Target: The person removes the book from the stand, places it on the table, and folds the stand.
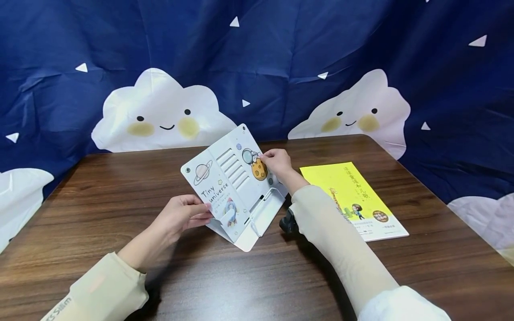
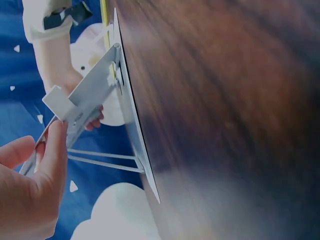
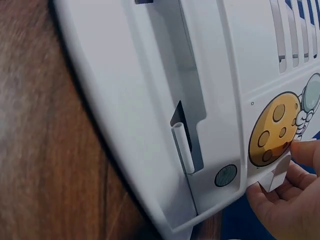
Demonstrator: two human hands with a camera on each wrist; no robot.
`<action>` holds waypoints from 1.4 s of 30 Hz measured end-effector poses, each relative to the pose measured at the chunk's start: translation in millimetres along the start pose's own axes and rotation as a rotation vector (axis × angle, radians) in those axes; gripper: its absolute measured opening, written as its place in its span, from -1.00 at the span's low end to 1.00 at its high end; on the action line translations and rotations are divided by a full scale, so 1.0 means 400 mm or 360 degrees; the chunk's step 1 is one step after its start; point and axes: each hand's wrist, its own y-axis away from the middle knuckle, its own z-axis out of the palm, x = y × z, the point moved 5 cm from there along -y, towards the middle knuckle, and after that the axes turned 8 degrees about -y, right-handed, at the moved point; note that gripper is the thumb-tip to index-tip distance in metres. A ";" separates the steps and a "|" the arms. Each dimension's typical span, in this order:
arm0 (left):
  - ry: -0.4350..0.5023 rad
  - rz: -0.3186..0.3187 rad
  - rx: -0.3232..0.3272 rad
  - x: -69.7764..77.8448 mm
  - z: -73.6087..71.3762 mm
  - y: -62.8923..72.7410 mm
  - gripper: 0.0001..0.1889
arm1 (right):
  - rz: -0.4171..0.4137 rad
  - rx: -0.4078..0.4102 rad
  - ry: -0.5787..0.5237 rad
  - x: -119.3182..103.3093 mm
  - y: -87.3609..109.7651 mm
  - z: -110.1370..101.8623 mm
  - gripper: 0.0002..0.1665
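Note:
A white book stand [image 1: 233, 189], printed "Tiny universe" with a planet, rocket and astronaut, stands tilted back on the table in the head view. My left hand [image 1: 182, 215] pinches its left edge between thumb and fingers. At the right edge, beside the astronaut and orange moon, my right hand [image 1: 278, 163] grips the panel, its thumb on the front. In the left wrist view, wire legs [image 2: 105, 160] run from behind the panel down to the flat base plate [image 2: 131, 112]. A wire page holder [image 1: 254, 225] shows at the stand's lower front. Close up, my right fingers [image 3: 295, 197] are around a small folded side tab [image 3: 276, 174].
A yellow book [image 1: 361, 200] with cartoon figures lies flat at the right, partly behind my right forearm. The brown wooden table [image 1: 132, 178] ends at a blue cloth [image 1: 257, 53] with smiling clouds, hung along the back.

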 end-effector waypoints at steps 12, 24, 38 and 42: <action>-0.0073 0.0023 -0.0051 -0.002 0.031 0.020 -0.81 | -0.0037 -0.0044 0.0083 -0.013 -0.010 0.031 -0.76; -0.0077 0.0029 -0.0058 -0.001 0.066 0.020 -0.73 | -0.0042 -0.0124 0.0049 -0.023 -0.023 0.063 -0.74; -0.0109 0.0040 -0.0123 0.003 0.098 0.016 -0.69 | -0.0112 -0.0185 0.0066 -0.041 -0.022 0.095 -0.72; -0.0101 0.0032 -0.0127 0.002 0.108 0.015 -0.67 | -0.0116 -0.0217 0.0048 -0.043 -0.021 0.105 -0.71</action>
